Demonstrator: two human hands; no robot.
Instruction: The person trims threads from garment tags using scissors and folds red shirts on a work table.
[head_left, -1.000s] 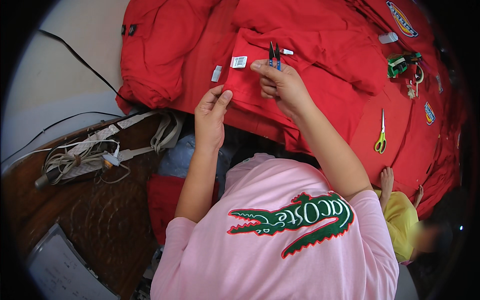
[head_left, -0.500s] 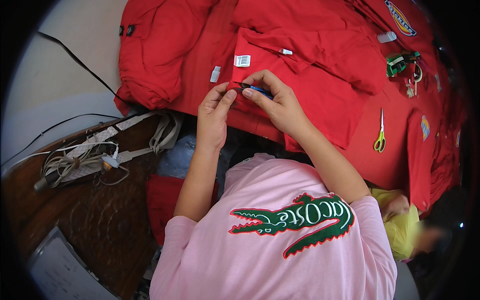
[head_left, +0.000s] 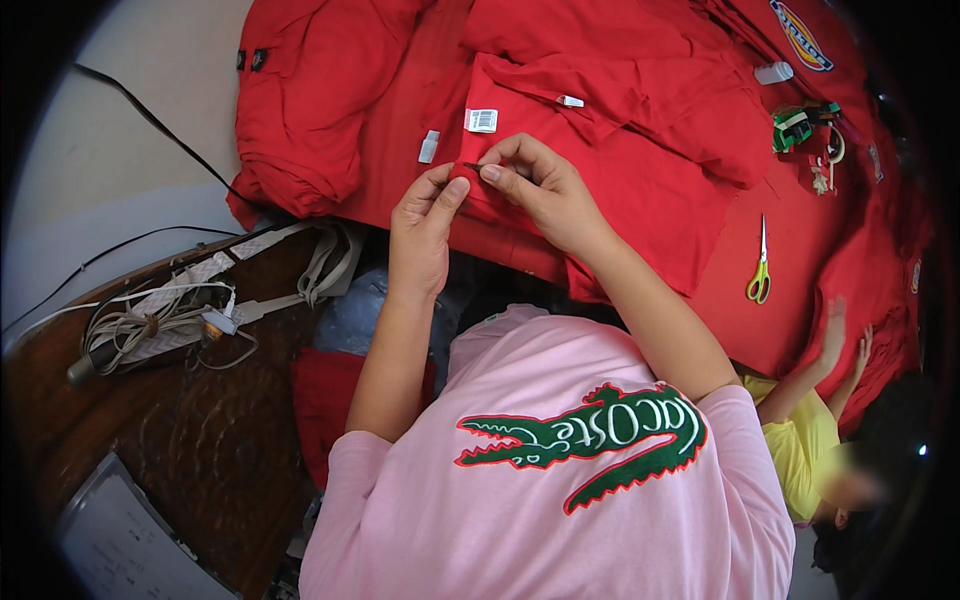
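Observation:
My left hand [head_left: 422,235] pinches the edge of a red garment [head_left: 615,155] between thumb and fingers. Close beside it, my right hand [head_left: 545,195] is closed on small thread snips [head_left: 475,167]. Only their dark tip shows, against the red cloth at my left fingertips; the rest is hidden in my palm. The garment is spread flat, with a white barcode label [head_left: 481,121] just beyond my hands and a smaller white tag [head_left: 571,101] farther right. A loose white tag [head_left: 428,147] lies left of the barcode label.
Yellow-handled scissors [head_left: 761,272] lie right on the red table cover [head_left: 735,315]. A folded red garment [head_left: 305,110] sits far left; bundled cables [head_left: 140,325] lie on the wooden surface. At lower right, another person in a yellow shirt [head_left: 800,450] reaches toward red cloth.
My right hand has turned, and the blue part of the snips no longer shows. The other person's hands have risen onto the red cloth at right, which has shifted. My left hand barely moves.

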